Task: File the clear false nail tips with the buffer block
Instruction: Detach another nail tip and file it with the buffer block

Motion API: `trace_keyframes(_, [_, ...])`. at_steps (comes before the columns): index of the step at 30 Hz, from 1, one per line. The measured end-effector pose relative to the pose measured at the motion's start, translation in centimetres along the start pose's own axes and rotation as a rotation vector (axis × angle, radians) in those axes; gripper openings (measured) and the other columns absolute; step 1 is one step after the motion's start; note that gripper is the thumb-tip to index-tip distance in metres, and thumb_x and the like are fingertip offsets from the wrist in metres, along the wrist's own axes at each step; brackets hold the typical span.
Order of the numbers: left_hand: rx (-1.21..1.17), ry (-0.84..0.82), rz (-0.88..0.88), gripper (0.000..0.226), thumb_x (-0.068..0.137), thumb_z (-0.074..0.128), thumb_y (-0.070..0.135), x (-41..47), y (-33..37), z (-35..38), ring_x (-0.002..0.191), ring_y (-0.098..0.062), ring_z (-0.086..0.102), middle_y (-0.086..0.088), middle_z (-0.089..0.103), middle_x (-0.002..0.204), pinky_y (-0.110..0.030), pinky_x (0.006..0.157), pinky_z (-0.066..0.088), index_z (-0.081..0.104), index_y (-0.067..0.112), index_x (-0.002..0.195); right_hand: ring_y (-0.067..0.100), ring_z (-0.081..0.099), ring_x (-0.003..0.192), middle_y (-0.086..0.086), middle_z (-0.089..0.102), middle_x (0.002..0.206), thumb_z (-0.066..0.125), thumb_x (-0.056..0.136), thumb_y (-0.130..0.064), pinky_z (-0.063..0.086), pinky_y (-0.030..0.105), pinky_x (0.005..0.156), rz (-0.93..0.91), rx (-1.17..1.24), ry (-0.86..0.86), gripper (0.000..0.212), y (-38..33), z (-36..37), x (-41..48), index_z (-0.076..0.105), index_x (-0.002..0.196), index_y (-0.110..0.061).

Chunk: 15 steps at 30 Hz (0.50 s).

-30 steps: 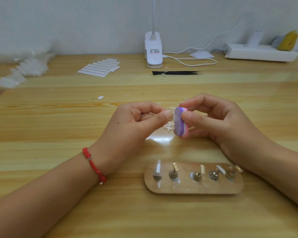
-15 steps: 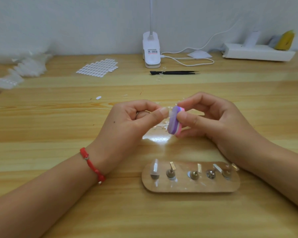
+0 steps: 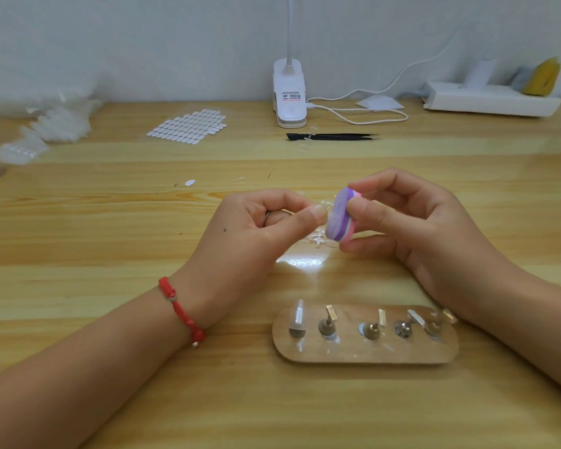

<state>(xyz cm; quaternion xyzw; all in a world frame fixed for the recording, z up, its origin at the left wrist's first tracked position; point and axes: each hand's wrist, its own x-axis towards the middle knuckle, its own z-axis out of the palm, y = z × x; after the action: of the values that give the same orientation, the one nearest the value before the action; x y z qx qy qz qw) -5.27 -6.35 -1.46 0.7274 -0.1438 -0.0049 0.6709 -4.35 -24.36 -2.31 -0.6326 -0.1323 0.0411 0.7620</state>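
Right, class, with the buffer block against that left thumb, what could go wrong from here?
The left hand holds its thumb against the buffer block, hiding the nail tip; skin may get abraded.
A dropped tip could vanish among the loose clear tips beneath.
The right hand has its wrist close to the wooden stand and might knock it.

Open worktop (image 3: 110, 222) is left in a broad band across the middle, broken at the centre by loose clear tips (image 3: 318, 238). The rear edge is obstructed by a lamp base (image 3: 289, 102), tweezers (image 3: 332, 136), a sticker sheet (image 3: 188, 126), plastic bags (image 3: 49, 124) at the rear left corner and a power strip (image 3: 493, 100) at the rear right. The front edge is blocked by a peg stand (image 3: 366, 355).
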Motion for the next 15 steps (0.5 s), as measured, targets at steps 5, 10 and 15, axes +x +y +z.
trace_keyframes(5, [-0.027, 0.075, -0.016, 0.02, 0.069, 0.065, 0.031, 0.17, 0.02, -0.14, 0.039, -0.003, 0.021, 0.008, 0.023, 0.045, -0.005, 0.041, 0.029, 0.068, 0.011, 0.072, 0.017, 0.07, 0.068, -0.002, 0.07, 0.083, 0.081, 0.065, -0.021, 0.057, 0.024, 0.062, -0.011, -0.138, -0.093, 0.019, -0.16, 0.13, -0.36, 0.072, 0.082, -0.019])
trace_keyframes(10, [-0.069, 0.174, -0.036, 0.026, 0.065, 0.067, 0.04, 0.35, 0.0, -0.36, 0.041, -0.007, 0.02, 0.009, 0.024, 0.044, -0.01, 0.039, 0.025, 0.074, 0.016, 0.074, 0.025, 0.07, 0.064, 0.007, 0.065, 0.07, 0.072, 0.067, -0.016, 0.056, 0.026, 0.056, 0.084, 0.067, -0.036, 0.022, -0.18, -0.31, 0.17, 0.065, 0.088, -0.013])
trace_keyframes(15, [-0.033, 0.048, 0.02, 0.018, 0.084, 0.06, 0.015, 0.12, 0.08, -0.05, 0.036, 0.009, 0.044, 0.021, 0.044, 0.036, 0.002, 0.045, 0.031, 0.069, 0.001, 0.091, 0.011, 0.035, 0.046, 0.007, 0.039, 0.07, 0.045, 0.071, -0.013, 0.026, 0.02, 0.039, 0.139, 0.036, -0.019, 0.024, -0.28, -0.25, 0.37, 0.066, 0.079, -0.019])
